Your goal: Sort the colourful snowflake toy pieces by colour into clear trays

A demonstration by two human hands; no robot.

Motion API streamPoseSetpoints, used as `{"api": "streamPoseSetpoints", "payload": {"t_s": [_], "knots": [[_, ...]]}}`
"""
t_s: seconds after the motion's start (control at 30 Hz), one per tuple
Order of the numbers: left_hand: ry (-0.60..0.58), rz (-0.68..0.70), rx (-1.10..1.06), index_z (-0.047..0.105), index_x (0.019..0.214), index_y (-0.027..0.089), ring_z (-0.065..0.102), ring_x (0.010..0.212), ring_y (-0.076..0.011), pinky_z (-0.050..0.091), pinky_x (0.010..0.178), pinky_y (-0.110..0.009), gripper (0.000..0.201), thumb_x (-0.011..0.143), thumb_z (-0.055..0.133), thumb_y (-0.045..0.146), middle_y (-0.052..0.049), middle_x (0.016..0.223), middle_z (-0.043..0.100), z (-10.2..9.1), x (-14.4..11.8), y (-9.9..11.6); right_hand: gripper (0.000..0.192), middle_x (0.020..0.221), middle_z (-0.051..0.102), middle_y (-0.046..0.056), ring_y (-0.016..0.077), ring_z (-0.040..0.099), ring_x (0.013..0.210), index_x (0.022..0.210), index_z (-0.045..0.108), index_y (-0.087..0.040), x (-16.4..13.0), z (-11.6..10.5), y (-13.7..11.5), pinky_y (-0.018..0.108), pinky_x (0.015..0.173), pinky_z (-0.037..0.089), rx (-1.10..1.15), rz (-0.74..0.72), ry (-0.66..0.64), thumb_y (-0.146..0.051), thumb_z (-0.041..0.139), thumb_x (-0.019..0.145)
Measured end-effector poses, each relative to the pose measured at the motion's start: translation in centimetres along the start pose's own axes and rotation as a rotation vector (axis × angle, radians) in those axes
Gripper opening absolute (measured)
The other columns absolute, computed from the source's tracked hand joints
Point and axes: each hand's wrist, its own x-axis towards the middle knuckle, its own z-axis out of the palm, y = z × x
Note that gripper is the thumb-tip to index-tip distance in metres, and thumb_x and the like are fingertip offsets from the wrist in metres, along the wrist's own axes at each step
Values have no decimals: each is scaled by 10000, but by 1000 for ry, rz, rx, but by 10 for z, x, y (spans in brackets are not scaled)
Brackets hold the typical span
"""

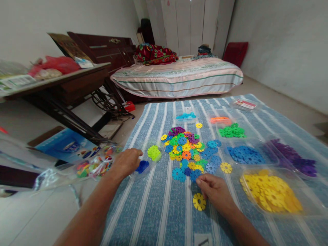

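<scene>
A heap of mixed coloured snowflake discs (191, 152) lies in the middle of a blue striped mat (159, 212). My left hand (125, 163) rests at the mat's left edge beside a clear container (147, 160) holding dark blue discs (142, 166) and lime green discs (154, 152); whether it holds a piece is hidden. My right hand (216, 191) sits at the near edge of the heap, fingers curled, pinching at a blue disc (195, 175). A single yellow disc (199, 201) lies just left of that hand.
Clear trays on the right hold yellow (271, 193), purple (294, 157), blue (244, 154), green (232, 131), orange (220, 120) and light blue (186, 116) discs. A bag of mixed pieces (94, 165) lies left on the floor. A dark table (64, 85) and bed (179, 77) stand behind.
</scene>
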Motion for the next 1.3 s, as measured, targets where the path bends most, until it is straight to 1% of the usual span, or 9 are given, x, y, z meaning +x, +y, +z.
{"api": "streamPoseSetpoints", "payload": {"t_s": [0.1,0.17,0.27,0.37,0.5,0.63,1.0,1.13,1.3], "knots": [[139,-57,-17,656,895,182,617,900,-237,424,750,-306,253,806,420,199,-91,970,682,-6,-9,9,372,412,434,-51,80,409,381,587,556,-176,0,0,-2,208,402,336,25,17,7,-515,591,735],[189,44,-130,646,877,184,614,871,-200,424,764,-279,249,841,403,226,-67,941,679,-7,-15,21,379,414,434,-51,78,403,379,581,550,-177,1,0,-2,208,400,336,36,21,8,-524,597,726],[170,299,-285,638,852,185,604,846,-171,421,757,-254,234,858,409,236,-44,885,668,1,-19,51,374,417,434,-50,76,399,384,574,546,-178,1,1,-3,207,402,331,34,19,8,-516,598,726],[129,416,-311,640,847,194,597,839,-176,423,741,-265,223,854,419,222,-45,865,652,14,-19,87,365,418,433,-50,74,393,390,577,549,-176,2,0,-3,206,406,322,24,11,9,-503,592,733],[105,448,-269,627,892,201,583,939,-218,436,790,-312,166,811,487,237,-65,950,640,29,-14,124,385,405,433,-53,61,353,374,590,543,-171,3,-2,-2,198,394,287,36,36,-15,-521,571,747],[85,446,-243,601,970,195,529,1070,-247,412,890,-355,214,773,519,211,-96,1058,612,41,-10,135,406,402,436,-55,51,328,364,605,547,-167,4,-3,1,190,380,246,56,59,-19,-549,578,738],[80,430,-501,622,746,201,574,779,-166,403,680,-256,115,756,507,200,-14,791,630,39,-10,124,419,400,441,-53,52,332,360,621,566,-164,4,-3,-1,184,372,237,63,57,-14,-570,588,718],[107,417,-634,654,787,196,588,775,-153,411,698,-240,174,785,488,250,-8,793,656,16,-13,89,410,400,440,-55,52,325,356,628,567,-162,3,-3,-2,185,369,234,74,73,-16,-561,588,719],[168,212,-386,678,862,199,604,858,-184,421,750,-264,271,814,420,267,-37,902,686,-7,-13,30,356,408,446,-55,57,346,365,632,578,-161,3,-3,0,190,383,258,62,62,-23,-503,595,728]]}}
